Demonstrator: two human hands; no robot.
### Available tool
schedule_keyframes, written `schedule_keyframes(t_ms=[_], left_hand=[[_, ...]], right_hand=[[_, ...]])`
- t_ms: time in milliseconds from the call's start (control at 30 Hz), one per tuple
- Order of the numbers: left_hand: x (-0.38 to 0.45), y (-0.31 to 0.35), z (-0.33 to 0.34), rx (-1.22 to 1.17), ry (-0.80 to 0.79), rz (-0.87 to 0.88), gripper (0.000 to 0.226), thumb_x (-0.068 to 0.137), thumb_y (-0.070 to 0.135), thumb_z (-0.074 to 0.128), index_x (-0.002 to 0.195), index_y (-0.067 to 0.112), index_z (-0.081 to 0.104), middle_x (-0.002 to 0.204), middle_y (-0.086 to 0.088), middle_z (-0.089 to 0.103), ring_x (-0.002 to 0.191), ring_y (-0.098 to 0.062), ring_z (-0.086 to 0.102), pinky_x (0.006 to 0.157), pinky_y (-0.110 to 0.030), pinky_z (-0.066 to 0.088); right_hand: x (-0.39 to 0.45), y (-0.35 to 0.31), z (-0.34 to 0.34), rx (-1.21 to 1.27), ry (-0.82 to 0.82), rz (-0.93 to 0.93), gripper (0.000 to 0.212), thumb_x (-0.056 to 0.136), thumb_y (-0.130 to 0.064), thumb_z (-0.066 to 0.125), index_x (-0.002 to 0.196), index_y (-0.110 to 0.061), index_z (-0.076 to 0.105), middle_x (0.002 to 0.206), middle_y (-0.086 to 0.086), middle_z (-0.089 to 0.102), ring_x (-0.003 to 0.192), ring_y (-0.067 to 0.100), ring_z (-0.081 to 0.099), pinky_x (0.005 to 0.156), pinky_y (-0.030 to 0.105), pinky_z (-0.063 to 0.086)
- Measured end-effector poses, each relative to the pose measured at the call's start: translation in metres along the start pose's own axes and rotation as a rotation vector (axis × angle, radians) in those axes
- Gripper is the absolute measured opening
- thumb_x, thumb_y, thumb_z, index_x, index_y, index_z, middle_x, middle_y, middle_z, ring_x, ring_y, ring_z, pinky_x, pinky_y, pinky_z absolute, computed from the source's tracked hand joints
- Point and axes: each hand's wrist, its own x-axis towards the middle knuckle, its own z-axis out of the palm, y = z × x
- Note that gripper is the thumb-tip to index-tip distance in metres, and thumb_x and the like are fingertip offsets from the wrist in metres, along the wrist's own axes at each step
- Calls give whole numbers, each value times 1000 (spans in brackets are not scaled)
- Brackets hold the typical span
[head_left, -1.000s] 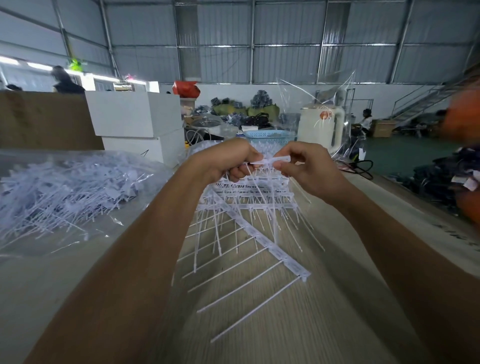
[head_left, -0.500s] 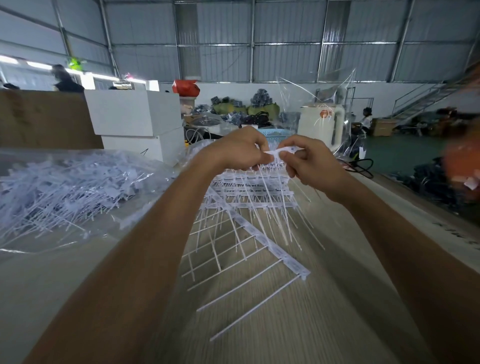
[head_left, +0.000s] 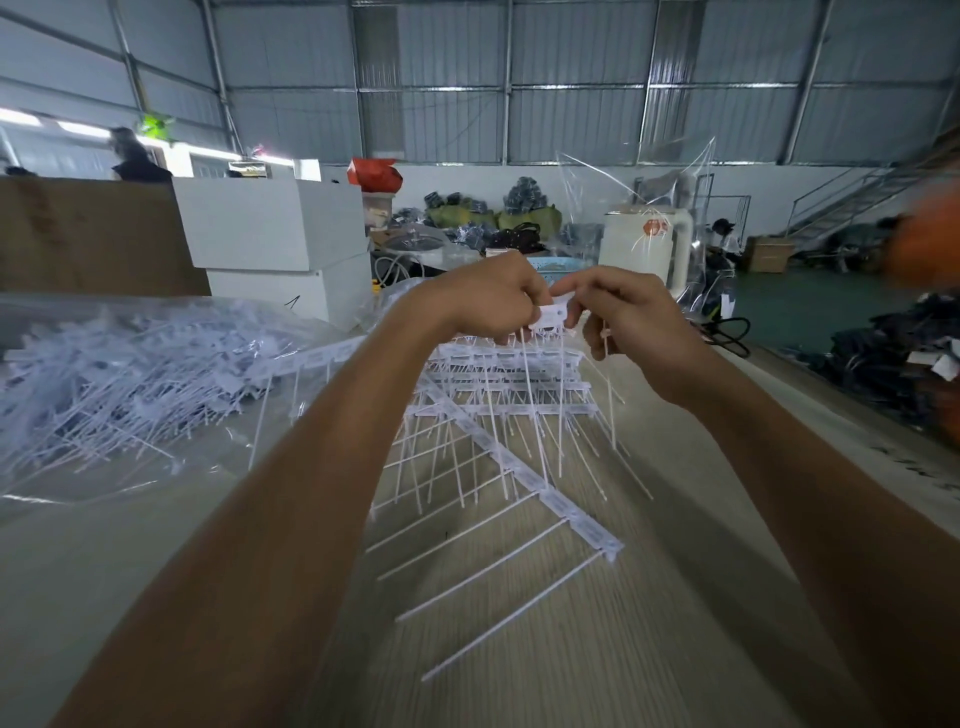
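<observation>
Centre frame, above the desk (head_left: 519, 649): left hand (head_left: 483, 299) and right hand (head_left: 628, 317) both curl tight, pinching one flat white plastic tag (head_left: 551, 316); thin stiff tails hang to the strips (head_left: 519, 462) below.

You are in a big factory or warehouse hall. Corrugated metal walls (head_left: 571, 119) on a steel frame rise high ahead of you, and a metal staircase (head_left: 852, 202) climbs at the right above a green floor (head_left: 810, 312). Stacked white boxes (head_left: 270, 234), brown cardboard (head_left: 78, 234) and heaps of dark bundled goods (head_left: 522, 193) line the back. Your long table (head_left: 519, 675) carries strips of white plastic ties (head_left: 519, 462) and a clear bag (head_left: 104, 395) stuffed with loose ones.
</observation>
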Motion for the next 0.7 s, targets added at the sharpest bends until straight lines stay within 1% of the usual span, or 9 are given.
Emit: schedule_keyframes(t_ms=[67,100,200,300,367,433,500,600,700], left_hand=[[0,-4,-1,-19,24,-9,23,100,7,51,107,7,72,80,1,65,62,-11,59,55,-22,43],[-1,-5,-1,-36,34,-5,22,100,8,52,105,5,73,80,-1,67,61,-11,60,58,-23,45],[-1,-9,0,-104,73,3,15,97,17,63,95,7,75,80,-6,75,62,-12,69,64,-30,53],[1,-15,2,-143,133,-37,19,92,28,72,94,10,70,77,-5,76,68,-13,73,64,-29,53],[2,-18,2,-72,134,-74,26,93,39,69,95,13,69,83,-2,76,76,-14,72,65,-27,49],[2,-21,3,-42,93,-106,32,97,44,61,95,13,71,84,1,77,77,-11,71,62,-25,44],[2,-22,4,-101,66,-108,35,101,40,56,97,9,71,84,0,78,74,-10,72,65,-25,44],[2,-22,4,-178,86,-74,30,104,31,52,90,8,67,83,-7,76,72,-17,73,71,-28,48],[2,-21,2,-220,126,-54,30,105,27,51,84,9,63,78,-6,72,60,-12,64,61,-25,45]], right_hand=[[-1,-2,1,11,-49,26,21,103,-21,54,106,-16,75,82,5,66,60,12,57,51,23,47],[-1,-1,2,-25,-63,8,18,101,-21,58,107,-16,74,84,6,66,61,11,59,52,24,49],[0,1,4,-152,-48,-63,12,95,-14,68,104,-14,75,81,4,69,61,9,61,54,25,53],[0,3,3,-185,-21,-79,11,92,-10,71,102,-12,76,77,4,69,61,7,61,56,27,55],[1,2,0,-148,13,-92,12,92,-8,70,103,-8,76,76,5,67,60,9,61,55,26,54],[2,2,-3,-86,55,-81,12,93,-4,69,102,-7,75,77,5,65,60,10,59,54,25,52],[3,3,-5,-31,85,-46,12,93,-3,68,101,-8,75,77,6,64,59,12,59,54,24,50],[3,4,-5,55,108,9,11,93,-4,68,101,-9,75,79,10,61,60,13,57,56,24,50],[4,3,-5,153,91,58,10,92,-6,70,101,-8,75,82,13,59,63,12,56,58,26,51]])
